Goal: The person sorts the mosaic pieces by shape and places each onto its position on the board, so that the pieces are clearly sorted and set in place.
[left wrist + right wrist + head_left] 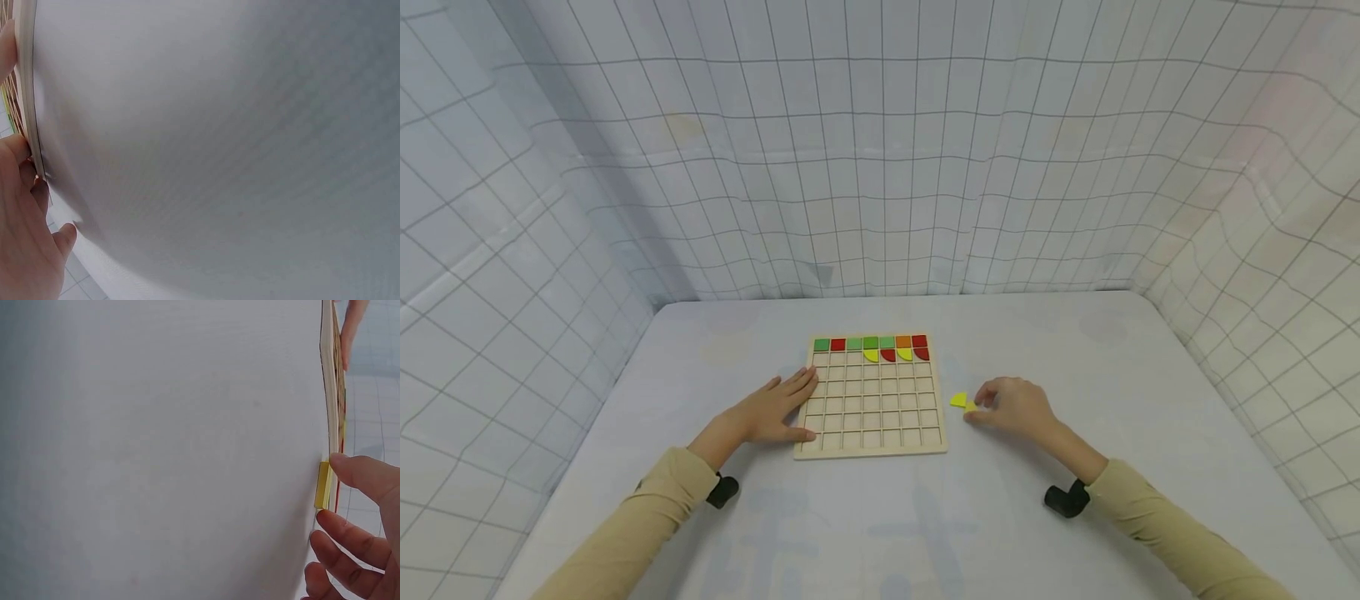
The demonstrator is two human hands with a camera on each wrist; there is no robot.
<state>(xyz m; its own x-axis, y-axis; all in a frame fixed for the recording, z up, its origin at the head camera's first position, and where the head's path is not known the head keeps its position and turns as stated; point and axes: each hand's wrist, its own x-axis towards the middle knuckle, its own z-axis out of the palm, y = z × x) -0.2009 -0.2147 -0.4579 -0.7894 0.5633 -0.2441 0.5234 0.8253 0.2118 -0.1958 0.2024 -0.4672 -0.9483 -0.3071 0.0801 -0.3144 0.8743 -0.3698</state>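
Observation:
A square wooden grid board lies flat on the table. Coloured square tiles in green, red and orange fill its far row. In the row below, at the right, sit yellow and red quarter-circle tiles. My left hand rests at the board's left edge, fingers spread and fairly straight, touching its rim. To the right of the board, my right hand pinches a yellow quarter-circle tile between thumb and index finger, low at the table surface. Beside it lies a second yellow quarter-circle tile.
A white cloth covers the table. White grid-patterned curtains hang behind it and on both sides. Black wrist devices stick out beneath both beige sleeves.

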